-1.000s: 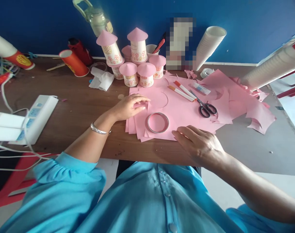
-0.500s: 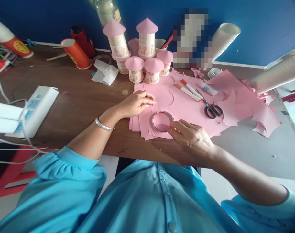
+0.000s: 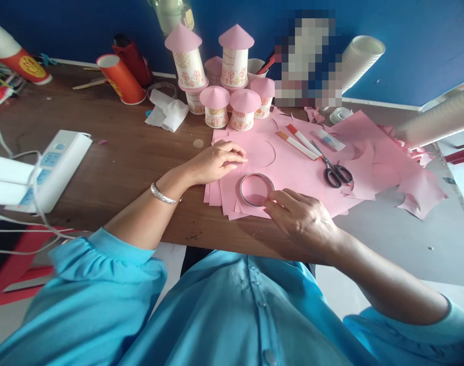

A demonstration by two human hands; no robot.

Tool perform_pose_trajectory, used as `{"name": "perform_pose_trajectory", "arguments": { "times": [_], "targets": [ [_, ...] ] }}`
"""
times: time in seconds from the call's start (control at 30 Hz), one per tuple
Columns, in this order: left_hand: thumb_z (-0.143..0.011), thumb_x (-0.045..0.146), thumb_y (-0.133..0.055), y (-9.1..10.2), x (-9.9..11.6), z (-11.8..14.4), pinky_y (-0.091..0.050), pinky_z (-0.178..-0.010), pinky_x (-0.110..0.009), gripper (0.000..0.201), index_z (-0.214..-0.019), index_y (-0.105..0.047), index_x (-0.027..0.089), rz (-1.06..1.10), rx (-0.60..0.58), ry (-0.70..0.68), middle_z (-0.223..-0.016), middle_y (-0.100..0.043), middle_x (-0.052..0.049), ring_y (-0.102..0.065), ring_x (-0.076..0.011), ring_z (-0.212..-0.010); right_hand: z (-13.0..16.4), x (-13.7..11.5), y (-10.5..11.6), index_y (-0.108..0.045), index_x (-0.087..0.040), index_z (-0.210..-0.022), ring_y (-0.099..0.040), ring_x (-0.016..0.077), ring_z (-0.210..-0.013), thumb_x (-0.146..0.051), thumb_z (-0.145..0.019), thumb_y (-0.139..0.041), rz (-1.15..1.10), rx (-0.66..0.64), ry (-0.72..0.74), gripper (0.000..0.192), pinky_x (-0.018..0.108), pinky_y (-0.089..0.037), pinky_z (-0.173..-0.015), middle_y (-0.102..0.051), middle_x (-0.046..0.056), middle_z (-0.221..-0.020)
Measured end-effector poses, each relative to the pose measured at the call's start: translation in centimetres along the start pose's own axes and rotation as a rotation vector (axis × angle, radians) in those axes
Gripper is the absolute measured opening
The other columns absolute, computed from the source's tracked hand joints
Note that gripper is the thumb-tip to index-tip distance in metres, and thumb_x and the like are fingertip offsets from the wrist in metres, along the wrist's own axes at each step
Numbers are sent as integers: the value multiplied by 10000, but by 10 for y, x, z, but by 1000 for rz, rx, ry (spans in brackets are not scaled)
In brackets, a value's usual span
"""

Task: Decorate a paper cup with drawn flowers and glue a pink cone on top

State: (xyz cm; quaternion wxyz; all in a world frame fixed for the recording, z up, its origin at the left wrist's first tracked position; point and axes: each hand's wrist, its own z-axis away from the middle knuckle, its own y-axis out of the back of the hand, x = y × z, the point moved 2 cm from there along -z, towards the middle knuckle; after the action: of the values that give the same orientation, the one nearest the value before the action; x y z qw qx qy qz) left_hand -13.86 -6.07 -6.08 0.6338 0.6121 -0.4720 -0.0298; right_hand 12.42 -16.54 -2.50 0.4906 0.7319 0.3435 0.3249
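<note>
My left hand [image 3: 216, 162] lies flat and open on the pink paper [image 3: 293, 173]; my right hand [image 3: 300, 218] pinches the metal ring [image 3: 256, 189] near the table [image 3: 121, 168] edge.

Soft, even daylight fills the scene, bright without harshness, seemingly coming from the right, where the grey surface [image 3: 415, 223] looks palest. Shadows are faint: a thin dark edge under the left hand [image 3: 216, 161] on the pink paper [image 3: 300, 173], and a soft one beneath the right hand [image 3: 304, 221]. The brown bench [image 3: 113, 168] carries a dull sheen near its far left. The wide lens bends everything at the edges, so the stacked white cups [image 3: 359, 53] and the power strip [image 3: 45, 170] lean and stretch outward. The centre is sharp; the corners soften. A pixelated block [image 3: 306, 58] hides a patch at the back wall.
</note>
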Motion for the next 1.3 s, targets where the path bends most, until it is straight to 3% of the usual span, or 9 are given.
{"name": "perform_pose_trajectory", "arguments": {
  "times": [0.37, 0.53, 0.67, 0.8, 0.9, 1.03, 1.17, 1.3],
  "targets": [
    [-1026, 216, -589, 4, 0, 4, -529, -1167, -475, 275, -1226, -777, 230, -66, 21, -41, -1343, -736, -84, -666, -237, -1258, 6, 0, -5, -719, -177, -887, -569, 139, -735, -82, -1039, -571, 13, 85, -19, 232, 305, -371, -562, -710, 29, -874],
    [-1041, 288, -625, 8, 25, 6, -575, -1116, -436, 303, -1307, -740, 196, -179, 198, -66, -1299, -743, -106, -697, -237, -1211, 13, 12, 12, -745, -182, -946, -611, 147, -755, -113, -1061, -559, -6, 100, -99, 230, 308, -410, -572, -731, 45, -909],
    [-1025, 436, -685, 4, 60, 4, -586, -1103, -433, 412, -1370, -700, 210, -195, 268, -229, -1298, -737, -114, -691, -247, -1226, 28, 39, 22, -780, -184, -973, -649, 148, -746, -166, -1071, -576, 31, 127, -199, 227, 301, -427, -570, -753, 58, -929],
    [-1049, 307, -652, 2, 69, -1, -627, -947, -348, 211, -1188, -777, 208, -219, 281, -288, -1129, -771, -86, -728, -198, -1049, 34, 87, 20, -803, -220, -1069, -729, 182, -854, -229, -1067, -590, -7, 81, -395, 213, 300, -458, -580, -796, 58, -1036],
    [-1032, 286, -671, 9, 61, -6, -620, -831, -299, 173, -989, -808, 189, -242, 289, -233, -981, -763, -66, -728, -171, -900, 27, 125, 13, -812, -230, -1098, -747, 224, -964, -253, -1033, -615, -4, -49, -600, 208, 308, -491, -641, -797, 59, -1137],
    [-1026, 290, -657, 23, 49, -16, -616, -809, -286, 186, -1029, -808, 182, -223, 223, -81, -1037, -769, -66, -744, -178, -923, 9, 158, 0, -817, -225, -1101, -726, 272, -1093, -245, -1022, -561, -10, -209, -756, 269, 339, -536, -795, -774, 89, -1254],
    [-1012, 318, -653, 28, 46, -24, -625, -812, -306, 210, -1089, -799, 190, -214, 165, -4, -1103, -762, -72, -744, -185, -919, 4, 183, -7, -802, -161, -1127, -684, 294, -1159, -190, -1020, -465, 22, -220, -895, 355, 363, -531, -864, -746, 152, -1311],
    [-1001, 346, -675, 26, 49, -24, -631, -874, -353, 229, -1153, -786, 215, -232, 158, -3, -1171, -752, -72, -745, -212, -994, 5, 194, -9, -789, -123, -1145, -660, 328, -1197, -205, -1009, -497, 16, -227, -914, 332, 395, -537, -904, -744, 192, -1294]
  ]
}}
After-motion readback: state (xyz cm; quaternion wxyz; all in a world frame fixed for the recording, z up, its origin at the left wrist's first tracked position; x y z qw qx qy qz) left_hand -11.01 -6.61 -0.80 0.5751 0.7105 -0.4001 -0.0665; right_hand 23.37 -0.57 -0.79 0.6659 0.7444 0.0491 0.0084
